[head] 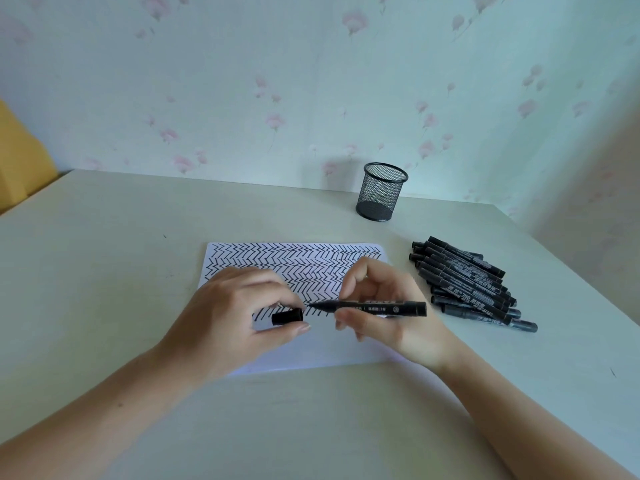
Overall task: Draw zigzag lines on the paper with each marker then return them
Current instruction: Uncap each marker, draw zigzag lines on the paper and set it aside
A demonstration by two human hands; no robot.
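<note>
Marker uncapped, pinched in right hand fingers; left hand fingers clamp cap above zigzagged paper.

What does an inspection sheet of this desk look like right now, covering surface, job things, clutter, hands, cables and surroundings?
Surface: pale table, a few small dark marks.
Job's things: paper mostly covered in zigzags; uncapped marker; cap; marker pile at right; mesh pen cup, looks empty.
Clutter: nothing seen.
Hands: left hand pinches the cap; right hand holds the marker.
Cables: nothing seen.
Surroundings: floral wallpaper; yellow object at left.
</note>
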